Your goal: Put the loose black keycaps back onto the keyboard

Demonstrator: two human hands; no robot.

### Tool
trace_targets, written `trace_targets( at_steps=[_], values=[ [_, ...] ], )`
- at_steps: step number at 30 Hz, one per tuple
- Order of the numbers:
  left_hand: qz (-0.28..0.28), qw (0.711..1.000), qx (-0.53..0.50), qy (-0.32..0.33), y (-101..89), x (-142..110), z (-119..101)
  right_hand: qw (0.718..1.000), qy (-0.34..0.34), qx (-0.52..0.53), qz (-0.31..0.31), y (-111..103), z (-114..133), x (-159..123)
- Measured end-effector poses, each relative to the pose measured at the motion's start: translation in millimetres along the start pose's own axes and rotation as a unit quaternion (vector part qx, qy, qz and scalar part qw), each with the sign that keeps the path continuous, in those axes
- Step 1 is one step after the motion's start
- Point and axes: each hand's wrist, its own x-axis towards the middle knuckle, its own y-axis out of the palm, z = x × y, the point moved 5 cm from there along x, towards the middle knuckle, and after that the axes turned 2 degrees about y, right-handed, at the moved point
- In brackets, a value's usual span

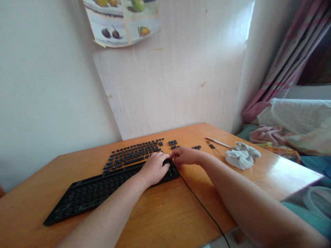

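1. Across the orange-brown wooden desk, a long black plastic keyboard lies at a slant: L end nearer the wearer, R end under the hands. Small key seats dot its face.
2. Bare left hand is palm-down on the kbd's R end, fingers bent; can't tell if they grip anything.
3. Bare right hand is at the kbd's far R corner, fingers bunched & pointing L, close by the other hand's fingertips; can't tell if a small pc. is pinched there.
4. Thin black cable runs from nr the kbd's R end to the desk's near edge.
5. Just behind the kbd: rows of loose black keycaps, set out in kbd order, incl. a long bar.
6. Beyond the R hand: small black keycap clusters, plus another lot to its R.
7. Farther R: small black piece w/ a thin wire loop, slim white pen w/ reddish tip, & crumpled whitish cloth nr the pen's lower end.
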Motion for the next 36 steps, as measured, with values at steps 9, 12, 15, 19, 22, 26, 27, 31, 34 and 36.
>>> trace_targets(
  at_steps=[9,12,15,19,22,26,27,31,34,36],
  values=[
    [-0.013,0.990,-0.010,-0.139,19.1,18,15,0.999,0.032,0.012,-0.037,-1,-2,3],
    [-0.019,0.983,-0.023,-0.180,22.7,22,19,0.998,0.039,-0.001,-0.049,-2,-1,3],
    [-0.026,0.976,-0.043,-0.211,24.8,24,21,0.998,0.042,-0.005,-0.049,-4,-2,4],
    [-0.040,0.964,-0.085,-0.250,28.4,25,23,0.999,0.026,0.006,-0.046,-6,-2,3],
    [-0.053,0.952,-0.137,-0.271,31.1,24,23,0.999,0.009,0.005,-0.045,-8,0,1],
    [-0.075,0.932,-0.214,-0.283,28.3,25,23,0.998,-0.023,0.000,-0.060,-11,8,-4],
    [-0.082,0.926,-0.232,-0.285,26.4,25,23,0.997,-0.036,-0.011,-0.061,-12,11,-6],
    [-0.104,0.906,-0.288,-0.294,18.9,26,25,0.984,-0.104,-0.109,-0.091,-14,25,-14],
    [-0.115,0.893,-0.313,-0.301,16.2,26,27,0.970,-0.123,-0.165,-0.125,-16,29,-16],
    [-0.123,0.888,-0.322,-0.305,15.3,25,28,0.965,-0.124,-0.184,-0.138,-17,29,-15]
  ],
)
